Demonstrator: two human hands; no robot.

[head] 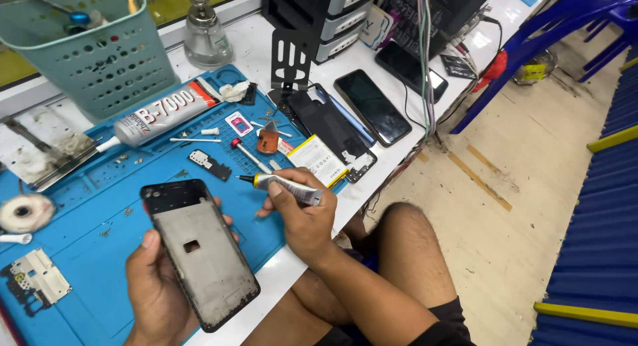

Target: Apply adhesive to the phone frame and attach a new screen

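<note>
My left hand holds a bare phone frame, grey metal with a black rim, tilted over the blue work mat. My right hand grips a small glue tube with a thin nozzle and yellow collar, its tip pointing left a little above and to the right of the frame's top edge. The nozzle and the frame are apart.
On the mat lie a large glue tube, a red-handled screwdriver, a battery, small parts and a tape roll. Two phones rest on the white bench, a teal basket and a glass bottle behind. Floor and blue chair to the right.
</note>
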